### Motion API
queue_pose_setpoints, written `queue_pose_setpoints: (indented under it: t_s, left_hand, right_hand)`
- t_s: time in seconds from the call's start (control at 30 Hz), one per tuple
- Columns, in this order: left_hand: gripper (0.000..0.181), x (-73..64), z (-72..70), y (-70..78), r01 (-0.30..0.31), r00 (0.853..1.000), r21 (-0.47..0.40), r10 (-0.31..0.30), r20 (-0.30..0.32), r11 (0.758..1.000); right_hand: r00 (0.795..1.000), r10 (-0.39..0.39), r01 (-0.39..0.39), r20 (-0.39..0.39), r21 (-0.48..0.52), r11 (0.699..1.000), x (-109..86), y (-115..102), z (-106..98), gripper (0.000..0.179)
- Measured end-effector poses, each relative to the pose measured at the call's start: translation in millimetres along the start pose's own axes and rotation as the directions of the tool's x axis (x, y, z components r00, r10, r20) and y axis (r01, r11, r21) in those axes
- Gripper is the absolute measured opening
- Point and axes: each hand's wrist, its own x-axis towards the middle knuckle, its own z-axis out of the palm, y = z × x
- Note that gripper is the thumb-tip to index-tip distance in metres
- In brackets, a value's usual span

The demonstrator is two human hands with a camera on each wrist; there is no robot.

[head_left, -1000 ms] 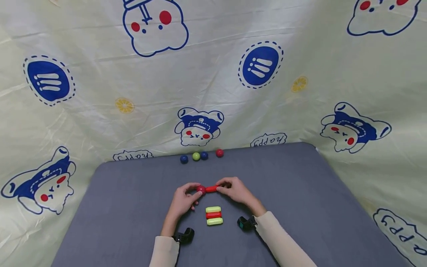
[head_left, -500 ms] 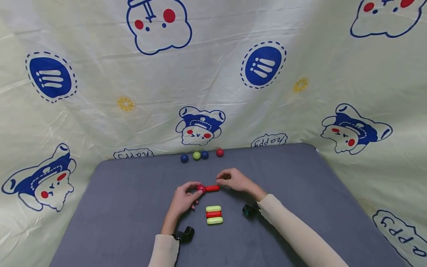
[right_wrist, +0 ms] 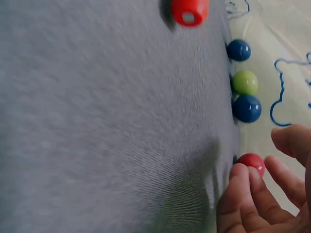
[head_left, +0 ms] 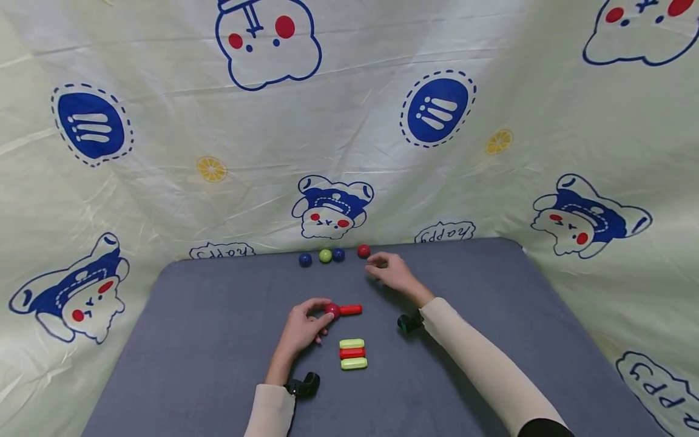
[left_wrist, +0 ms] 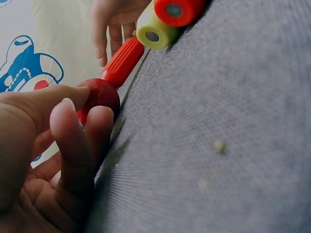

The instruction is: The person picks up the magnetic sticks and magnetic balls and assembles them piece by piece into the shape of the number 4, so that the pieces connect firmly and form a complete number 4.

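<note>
My left hand (head_left: 303,325) pinches a red ball (left_wrist: 103,99) between thumb and fingers, low at the tabletop. A red ribbed rod (head_left: 351,309) extends to the right from that ball, its near end touching it. Reaching over the back half of the table, my right hand (head_left: 392,272) holds nothing, its fingers loosely bent. Just beyond its fingertips lies another red ball (head_left: 363,250), partly behind the fingers in the right wrist view. Two yellow-green rods (head_left: 354,363) with a red rod (head_left: 352,352) between them lie stacked in a row nearer the person.
Along the back edge of the grey table (head_left: 218,340) sit a blue ball (head_left: 305,260), a yellow-green ball (head_left: 325,255) and a second blue ball (head_left: 338,255). A printed pale curtain (head_left: 262,139) hangs right behind that edge. Rod ends show grey metal-looking discs.
My right hand has let go of the red rod's right end and moved back toward the far red ball. The left hand keeps its pinch on the near red ball.
</note>
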Motion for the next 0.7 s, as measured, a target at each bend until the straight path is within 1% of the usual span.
queue_pose_setpoints:
  t_s: [0.1, 0.33, 0.43, 0.53, 0.7]
  left_hand:
    - [0.034, -0.2, -0.1, 0.6, 0.001, 1.000, 0.008, -0.001, 0.000, 1.000]
    - [0.033, -0.4, -0.3, 0.7, 0.003, 1.000, 0.010, -0.003, -0.005, 1.000]
    - [0.034, -0.1, -0.6, 0.6, 0.004, 1.000, 0.007, -0.004, -0.002, 1.000]
    - [0.035, 0.4, -1.3, 0.5, 0.000, 1.000, 0.007, 0.000, -0.001, 1.000]
    - [0.036, 0.5, -1.7, -0.2, 0.003, 1.000, 0.011, -0.003, 0.009, 1.000]
  right_hand:
    - [0.997, 0.028, -0.025, -0.071, 0.033, 0.999, 8.9, 1, 1, 0.034]
    - [0.977, 0.079, -0.073, -0.197, 0.036, 0.997, 27.5, 0, 7, 0.041]
    - [0.969, 0.098, -0.091, -0.226, 0.041, 0.995, 33.3, -1, 11, 0.042]
    - [0.964, 0.100, -0.095, -0.247, 0.031, 0.995, 38.4, -2, 14, 0.041]
    - [0.955, 0.130, -0.128, -0.267, 0.024, 0.991, 43.4, -2, 19, 0.041]
